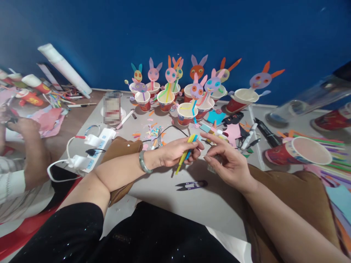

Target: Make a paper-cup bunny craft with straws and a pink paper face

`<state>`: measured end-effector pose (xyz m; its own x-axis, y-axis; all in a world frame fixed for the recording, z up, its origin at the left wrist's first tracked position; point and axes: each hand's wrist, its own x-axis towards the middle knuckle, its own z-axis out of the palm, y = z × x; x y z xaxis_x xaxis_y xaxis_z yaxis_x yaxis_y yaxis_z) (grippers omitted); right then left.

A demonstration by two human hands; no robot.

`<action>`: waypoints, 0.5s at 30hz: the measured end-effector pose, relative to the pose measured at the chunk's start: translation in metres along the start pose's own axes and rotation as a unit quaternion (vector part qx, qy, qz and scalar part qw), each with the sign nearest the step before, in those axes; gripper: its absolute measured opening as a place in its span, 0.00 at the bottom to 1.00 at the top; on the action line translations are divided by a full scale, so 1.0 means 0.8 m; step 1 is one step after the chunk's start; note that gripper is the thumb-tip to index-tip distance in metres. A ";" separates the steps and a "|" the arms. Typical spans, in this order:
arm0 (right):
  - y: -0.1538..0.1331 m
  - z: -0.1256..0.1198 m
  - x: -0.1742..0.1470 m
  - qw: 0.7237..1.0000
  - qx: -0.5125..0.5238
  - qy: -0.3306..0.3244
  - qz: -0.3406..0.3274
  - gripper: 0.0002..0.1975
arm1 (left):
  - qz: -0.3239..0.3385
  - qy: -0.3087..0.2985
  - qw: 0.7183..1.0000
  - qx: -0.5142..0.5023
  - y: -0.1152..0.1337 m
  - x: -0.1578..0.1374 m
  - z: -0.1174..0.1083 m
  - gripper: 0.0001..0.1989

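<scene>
My left hand (178,151) is closed around a yellow strip (183,157) and a blue strip (189,151), which look like paper or straw pieces. Just right of it, my right hand (227,159) hovers with thumb and forefinger apart and the other fingers curled; I see nothing held in it. Below both hands a pair of thread snips (191,185) lies on the grey table, blades pointing left. Behind them stand several paper cups (187,113) with rabbit faces (196,90) on coloured straws.
A white power strip (100,149) with plugs sits at left, beside a brown cushion (120,149). A cup (298,151) lies tipped at right near coloured straws (334,160). Black marker (267,132) and paper scraps (155,133) litter the table. Another person's hand (20,126) works at far left.
</scene>
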<state>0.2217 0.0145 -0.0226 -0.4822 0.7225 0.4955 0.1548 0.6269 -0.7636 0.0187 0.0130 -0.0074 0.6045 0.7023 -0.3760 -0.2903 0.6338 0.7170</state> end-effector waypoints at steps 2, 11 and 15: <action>-0.001 0.000 0.000 1.000 -0.001 -0.003 0.008 0.02 | -0.002 -0.006 1.000 0.015 0.002 -0.003 0.001 0.09; -0.002 0.001 0.001 0.999 -0.014 -0.029 0.001 0.03 | -0.051 0.033 0.998 -0.006 0.009 -0.006 0.010 0.06; 0.000 0.001 0.001 0.999 -0.015 -0.036 0.004 0.03 | 0.017 0.027 0.999 0.010 -0.004 -0.001 0.003 0.05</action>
<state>0.2203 0.0147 -0.0228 -0.5412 0.7056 0.4574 0.1842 0.6302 -0.7543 0.0208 0.0095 -0.0075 0.5526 0.7408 -0.3818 -0.2948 0.6023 0.7419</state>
